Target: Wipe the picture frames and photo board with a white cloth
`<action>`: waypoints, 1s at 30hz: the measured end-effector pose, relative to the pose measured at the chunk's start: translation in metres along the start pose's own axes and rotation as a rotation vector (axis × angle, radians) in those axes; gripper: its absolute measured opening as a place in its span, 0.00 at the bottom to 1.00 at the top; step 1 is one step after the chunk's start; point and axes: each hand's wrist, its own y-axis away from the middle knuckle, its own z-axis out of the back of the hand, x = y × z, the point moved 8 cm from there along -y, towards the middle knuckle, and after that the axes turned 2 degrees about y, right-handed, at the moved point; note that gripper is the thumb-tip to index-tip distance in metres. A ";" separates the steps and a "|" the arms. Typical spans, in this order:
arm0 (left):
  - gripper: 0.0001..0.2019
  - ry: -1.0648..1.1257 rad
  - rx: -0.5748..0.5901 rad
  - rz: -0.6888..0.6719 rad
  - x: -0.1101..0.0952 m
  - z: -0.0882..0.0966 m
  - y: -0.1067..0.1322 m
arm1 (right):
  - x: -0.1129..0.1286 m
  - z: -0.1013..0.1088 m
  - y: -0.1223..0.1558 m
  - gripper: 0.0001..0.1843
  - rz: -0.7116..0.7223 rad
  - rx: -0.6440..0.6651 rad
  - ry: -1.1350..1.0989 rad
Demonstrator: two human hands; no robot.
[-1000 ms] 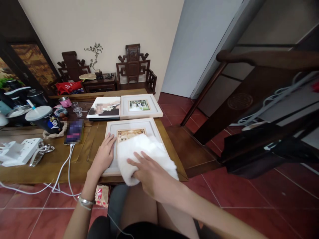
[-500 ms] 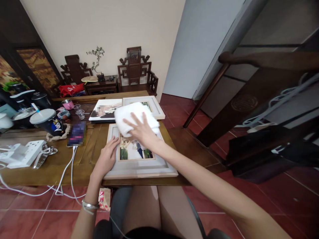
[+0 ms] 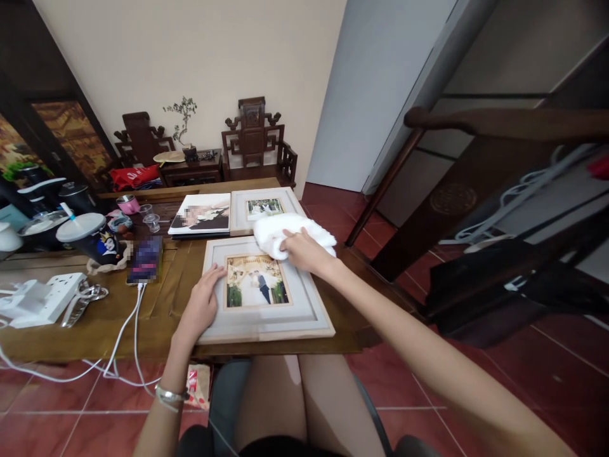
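Observation:
A pale picture frame [image 3: 271, 328] with a photo of a couple lies flat near the table's front edge. My left hand [image 3: 203, 303] rests along its left side, fingers stretched out over the border and holding nothing. A white cloth [image 3: 299, 230] is bunched in my right hand [image 3: 305, 251], whose fingers are curled into it. The cloth covers part of the frame's far right corner. Just behind lies a second pale picture frame [image 3: 242, 221], with a white-edged photo panel [image 3: 200, 212] beside it on the left.
On the wooden table [image 3: 178, 317] at left are a phone [image 3: 144, 259] with white cables, a lidded cup [image 3: 95, 235], a power strip [image 3: 52, 298] and small clear cups [image 3: 151, 220]. A dark wooden chair [image 3: 451, 178] stands at right.
My right hand has moved right with the cloth, off the photo to the frame's far right corner. Its spread fingers have curled into the cloth. My left hand stays on the frame's left side.

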 end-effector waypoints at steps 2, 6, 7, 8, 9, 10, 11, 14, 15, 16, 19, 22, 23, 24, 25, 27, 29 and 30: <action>0.26 0.001 -0.005 -0.001 0.001 0.000 0.000 | 0.006 0.002 0.016 0.27 0.015 0.006 0.009; 0.26 0.012 -0.025 -0.007 0.005 0.000 0.000 | 0.038 0.008 0.056 0.23 0.087 0.046 0.008; 0.26 0.010 -0.020 -0.008 0.005 0.000 0.000 | 0.046 0.010 0.068 0.22 0.106 0.069 0.000; 0.26 0.007 -0.012 -0.009 0.006 0.000 0.000 | 0.054 0.012 0.080 0.22 0.125 0.094 -0.011; 0.26 0.005 -0.004 -0.010 0.006 0.000 0.000 | 0.061 0.014 0.092 0.21 0.144 0.122 -0.022; 0.26 0.005 0.003 -0.009 0.006 0.000 0.000 | 0.066 0.016 0.102 0.21 0.161 0.150 -0.033; 0.26 0.007 0.009 -0.008 0.006 0.000 0.000 | 0.070 0.018 0.110 0.21 0.173 0.176 -0.043; 0.25 0.016 0.018 0.003 0.006 0.000 0.000 | 0.070 0.019 0.115 0.22 0.161 0.220 -0.076; 0.25 0.016 0.021 0.005 0.005 0.000 0.000 | 0.066 0.017 0.109 0.23 0.144 0.211 -0.086; 0.25 0.013 0.023 0.006 0.005 0.000 0.000 | 0.060 0.015 0.100 0.25 0.126 0.184 -0.093; 0.25 0.004 0.024 0.001 0.003 0.001 0.001 | 0.041 0.008 0.066 0.29 0.097 0.032 -0.092; 0.26 -0.006 0.019 -0.001 0.001 0.001 0.001 | 0.031 0.000 0.046 0.29 0.104 -0.056 -0.071; 0.26 -0.009 0.014 0.000 0.001 0.001 0.001 | 0.031 -0.002 0.046 0.29 0.109 -0.052 -0.063; 0.26 -0.012 0.007 0.002 0.001 0.001 0.001 | 0.033 -0.004 0.050 0.28 0.114 -0.037 -0.056; 0.25 -0.016 0.001 0.004 0.002 0.001 0.001 | 0.037 -0.005 0.057 0.28 0.120 -0.017 -0.054; 0.25 -0.023 -0.008 0.007 0.003 0.001 0.001 | 0.048 -0.003 0.082 0.28 0.130 0.024 -0.074; 0.25 -0.031 -0.008 0.010 0.003 0.001 0.000 | 0.063 0.002 0.111 0.29 0.148 0.059 -0.135; 0.25 -0.033 -0.004 0.012 0.003 0.000 0.000 | 0.071 0.006 0.126 0.29 0.164 0.074 -0.179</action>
